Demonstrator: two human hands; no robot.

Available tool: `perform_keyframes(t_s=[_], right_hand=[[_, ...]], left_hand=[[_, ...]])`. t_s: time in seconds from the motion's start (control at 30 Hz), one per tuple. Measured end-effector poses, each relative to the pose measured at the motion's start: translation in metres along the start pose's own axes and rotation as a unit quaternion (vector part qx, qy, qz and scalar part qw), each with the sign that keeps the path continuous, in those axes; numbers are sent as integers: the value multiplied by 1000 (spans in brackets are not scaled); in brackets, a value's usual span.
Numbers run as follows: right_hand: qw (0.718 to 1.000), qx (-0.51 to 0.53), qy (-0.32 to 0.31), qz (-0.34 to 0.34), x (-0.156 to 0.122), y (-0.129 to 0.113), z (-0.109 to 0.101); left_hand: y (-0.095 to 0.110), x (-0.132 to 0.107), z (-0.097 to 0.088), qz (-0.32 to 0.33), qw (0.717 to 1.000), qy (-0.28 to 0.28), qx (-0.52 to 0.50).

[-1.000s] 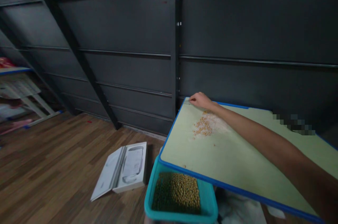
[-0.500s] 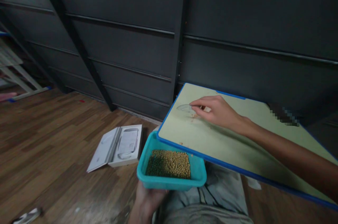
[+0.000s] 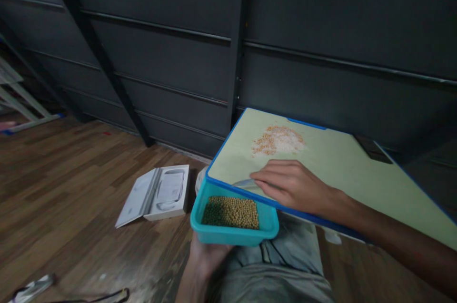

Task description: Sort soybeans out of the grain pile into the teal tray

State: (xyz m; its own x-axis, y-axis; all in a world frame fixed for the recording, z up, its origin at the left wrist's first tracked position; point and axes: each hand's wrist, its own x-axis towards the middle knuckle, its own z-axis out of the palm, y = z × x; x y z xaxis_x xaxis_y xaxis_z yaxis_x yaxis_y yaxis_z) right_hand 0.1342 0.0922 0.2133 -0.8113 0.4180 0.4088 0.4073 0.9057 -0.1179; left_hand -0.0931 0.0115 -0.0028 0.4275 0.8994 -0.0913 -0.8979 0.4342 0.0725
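My left hand [image 3: 205, 258] grips the underside of a teal tray [image 3: 233, 235] filled with yellowish beans [image 3: 231, 211], held just below the near edge of a green table with a blue rim [image 3: 342, 174]. My right hand [image 3: 291, 184] lies on the table at that near edge, fingers closed on a small clear scraper [image 3: 244, 182] whose tip reaches the rim above the tray. A pile of mixed beans and white grains [image 3: 277, 139] sits at the far side of the table, apart from the hand.
An open white box [image 3: 157, 194] lies on the wooden floor [image 3: 71, 184] left of the tray. A dark panelled wall [image 3: 214, 32] rises behind the table. A dark flat object [image 3: 371, 147] rests at the table's back right. My lap [image 3: 274, 274] is below the tray.
My right hand has drawn the scraper from the table's far left corner to the near edge above the tray. The tray stays at the near edge, now closer to the rim.
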Motion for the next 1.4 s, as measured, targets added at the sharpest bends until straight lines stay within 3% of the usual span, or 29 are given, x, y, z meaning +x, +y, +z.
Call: perform_keyframes(t_s=[0.2, 0.33, 0.53, 0.63, 0.77, 0.87, 1.03, 1.23, 1.4], right_hand=[[977, -17, 139, 162, -28, 58, -12], [971, -8, 141, 194, -44, 78, -6], [986, 40, 70, 149, -48, 71, -3], [984, 70, 86, 141, -47, 64, -6], [983, 35, 117, 140, -48, 62, -5], [980, 28, 121, 156, -48, 64, 0], [974, 36, 138, 175, -36, 62, 6], [980, -20, 127, 151, -2, 71, 16], [977, -29, 140, 158, -1, 78, 31]], left_hand=[[-13, 3, -11, 19, 1000, -5, -6], [-29, 6, -5, 16, 1000, -4, 10], [-38, 11, -4, -12, 998, -47, 34], [-38, 13, 1, -17, 998, -32, 48], [-38, 13, 12, -29, 997, 31, 64], [-40, 14, 15, -26, 997, 47, 62], [-44, 16, 10, -18, 996, 52, 63], [-36, 12, 13, -13, 996, 32, 77], [-29, 8, 14, -6, 997, 24, 77]])
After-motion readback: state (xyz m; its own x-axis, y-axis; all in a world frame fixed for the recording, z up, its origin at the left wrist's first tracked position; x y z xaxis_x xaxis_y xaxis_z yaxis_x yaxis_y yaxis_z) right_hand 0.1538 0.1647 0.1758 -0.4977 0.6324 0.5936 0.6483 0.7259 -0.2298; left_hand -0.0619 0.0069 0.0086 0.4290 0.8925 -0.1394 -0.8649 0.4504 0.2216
